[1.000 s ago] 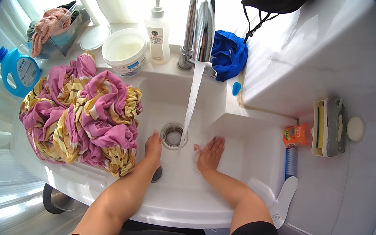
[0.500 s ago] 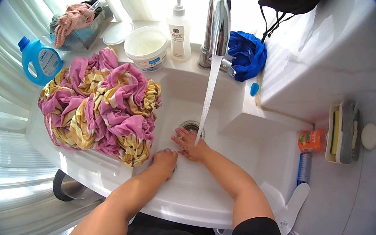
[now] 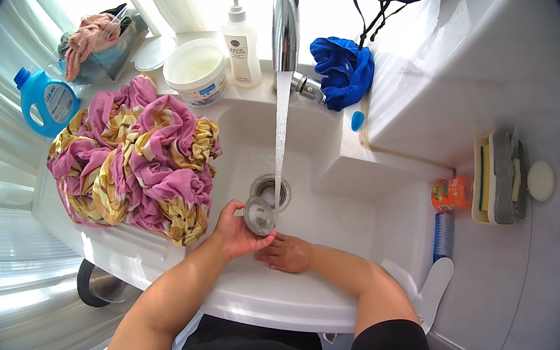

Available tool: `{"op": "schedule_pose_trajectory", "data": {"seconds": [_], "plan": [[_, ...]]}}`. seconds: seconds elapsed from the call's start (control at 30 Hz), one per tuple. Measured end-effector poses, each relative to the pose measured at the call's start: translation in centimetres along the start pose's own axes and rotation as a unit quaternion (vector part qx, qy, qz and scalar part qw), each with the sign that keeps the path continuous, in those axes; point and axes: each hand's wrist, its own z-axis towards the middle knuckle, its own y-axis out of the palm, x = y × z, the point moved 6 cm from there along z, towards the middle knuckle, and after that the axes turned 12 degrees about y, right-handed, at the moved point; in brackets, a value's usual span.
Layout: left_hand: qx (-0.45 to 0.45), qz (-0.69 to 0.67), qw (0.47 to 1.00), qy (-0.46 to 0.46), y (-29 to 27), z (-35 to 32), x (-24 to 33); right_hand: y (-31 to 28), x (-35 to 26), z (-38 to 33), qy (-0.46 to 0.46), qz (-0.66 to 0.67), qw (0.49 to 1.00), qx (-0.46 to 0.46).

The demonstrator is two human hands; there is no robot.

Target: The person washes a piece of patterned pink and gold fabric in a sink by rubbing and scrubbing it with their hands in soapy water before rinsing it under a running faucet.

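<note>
My left hand (image 3: 236, 235) is closed on the rim of a round sink strainer (image 3: 259, 216), tilted beside the falling water (image 3: 281, 125). Just beyond it lies the drain (image 3: 270, 191) in the white sink's floor. Lower down and to the right, my right hand (image 3: 287, 253) is wet, its fingers stretched out leftward, partly behind my left hand. I see nothing held in it. Water runs from the chrome faucet (image 3: 285, 39). Left of the basin, a heap of pink and yellow cloth (image 3: 142, 163) rests on the ribbed drainboard.
Along the back stand a white tub (image 3: 195, 71), a pump bottle (image 3: 242, 48) and a bunched blue cloth (image 3: 341, 72). A blue jug (image 3: 45, 103) is at far left. An orange bottle (image 3: 451, 193), a brush (image 3: 443, 237) and a sponge holder (image 3: 498, 177) line the right side.
My left hand has turned up and now holds the strainer near the stream. My right hand has drawn back from the drain toward the sink's front. The view has shifted slightly.
</note>
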Motion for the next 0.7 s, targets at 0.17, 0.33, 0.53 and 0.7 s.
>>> {"op": "schedule_pose_trajectory", "data": {"seconds": [0.17,0.33,0.53,0.7], "plan": [[-0.118,-0.007,0.993,0.009,2.8,-0.3,-0.7,-3.1,7.9,3.0,0.234,-0.018,0.972,0.011],[-0.011,0.07,0.997,-0.009,1.8,4.2,-1.3,-4.8,7.3,-2.1,0.264,0.043,0.956,0.12],[0.053,0.097,0.994,-0.016,2.5,5.3,-2.5,-6.1,9.8,-12.8,0.591,0.025,0.795,0.137],[0.096,0.197,0.976,-0.007,0.3,5.1,-2.2,-1.2,11.3,-13.0,0.773,-0.044,0.602,0.196]]}}
